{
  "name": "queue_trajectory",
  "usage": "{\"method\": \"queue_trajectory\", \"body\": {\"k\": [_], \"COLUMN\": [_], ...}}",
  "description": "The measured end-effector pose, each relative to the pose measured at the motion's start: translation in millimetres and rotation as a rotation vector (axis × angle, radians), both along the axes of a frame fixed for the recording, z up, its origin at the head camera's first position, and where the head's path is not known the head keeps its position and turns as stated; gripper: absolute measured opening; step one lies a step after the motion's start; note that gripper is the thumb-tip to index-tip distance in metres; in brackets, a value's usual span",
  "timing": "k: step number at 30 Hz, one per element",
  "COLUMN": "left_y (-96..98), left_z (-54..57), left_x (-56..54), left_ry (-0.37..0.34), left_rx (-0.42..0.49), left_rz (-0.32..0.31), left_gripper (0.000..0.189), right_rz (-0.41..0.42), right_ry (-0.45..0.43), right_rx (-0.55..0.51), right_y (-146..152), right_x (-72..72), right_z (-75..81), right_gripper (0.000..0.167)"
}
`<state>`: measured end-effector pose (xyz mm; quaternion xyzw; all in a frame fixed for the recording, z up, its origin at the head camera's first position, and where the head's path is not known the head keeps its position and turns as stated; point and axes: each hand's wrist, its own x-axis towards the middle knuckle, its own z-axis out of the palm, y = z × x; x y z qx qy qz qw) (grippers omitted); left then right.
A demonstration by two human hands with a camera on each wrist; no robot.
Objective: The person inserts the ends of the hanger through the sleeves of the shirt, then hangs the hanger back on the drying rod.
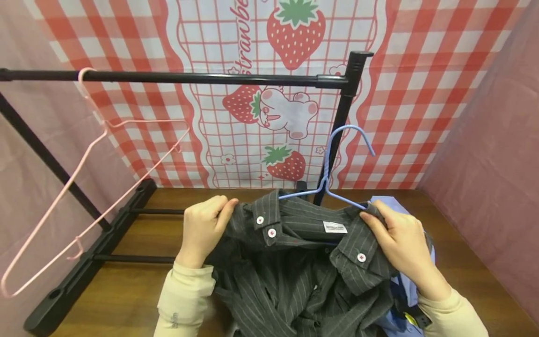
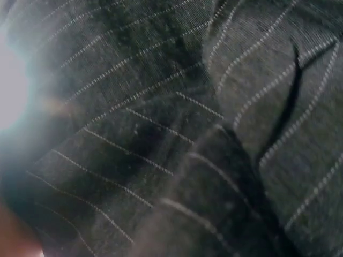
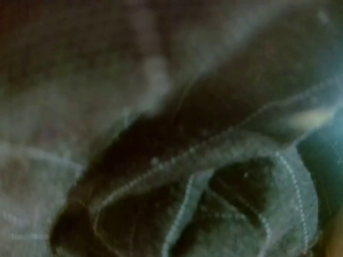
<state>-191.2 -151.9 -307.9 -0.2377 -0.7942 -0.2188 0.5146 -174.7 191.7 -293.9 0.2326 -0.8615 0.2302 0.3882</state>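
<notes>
A dark grey pinstriped shirt (image 1: 286,281) hangs between my two hands, its collar spread, with white buttons and a pale label at the neck. Inside the neck sits a blue hanger (image 1: 326,185), its hook rising above the collar and curving right; the arms run under the shirt's shoulders. My left hand (image 1: 206,227) grips the shoulder on the left. On the other side my right hand (image 1: 402,238) pinches the cloth beside the collar, where the hanger's arm enters. Striped shirt cloth (image 2: 134,123) fills the left wrist view, and blurred folds (image 3: 214,155) fill the right one.
A black clothes rack (image 1: 210,78) stands behind, its rail running left from the upright. On the rail hangs a bare pink hanger (image 1: 90,150). Light blue clothing (image 1: 389,203) lies on the wooden table (image 1: 467,262) behind and below my right hand.
</notes>
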Motion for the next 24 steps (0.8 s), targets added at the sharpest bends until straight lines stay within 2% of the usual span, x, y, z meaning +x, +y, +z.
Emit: {"method": "queue_trajectory", "body": {"k": [5,8,13,15,20,24], "left_y": [-0.7,-3.8,-16.2,-21.0,-28.6,-29.9], "left_z": [0.0,0.0,-4.3,-7.6,-13.3,-14.1], "left_x": [-1.6,-1.1,1.2,2.2,3.0,0.5], "left_ry": [0.025,0.005,-0.082,-0.094,-0.070,-0.061], "left_rx": [0.101,0.139,0.143,0.128,0.141,0.197], "left_rz": [-0.068,-0.101,-0.088,-0.069,-0.083,-0.133], "left_gripper": [0.047,0.044,0.039,0.040,0.043,0.038], "right_rz": [0.019,0.022,0.009,-0.002,-0.027,-0.050], "right_ry": [0.056,0.062,0.043,0.044,0.083,0.101], "right_rx": [-0.046,-0.095,-0.171,-0.177,-0.215,-0.287], "right_y": [3.4,5.9,10.9,11.2,9.7,9.6], "right_x": [1.5,-0.5,-2.2,-2.1,-3.6,-4.2], "right_z": [2.6,1.0,-2.1,-2.0,0.4,-1.5], "right_gripper": [0.009,0.008,0.007,0.006,0.005,0.010]}}
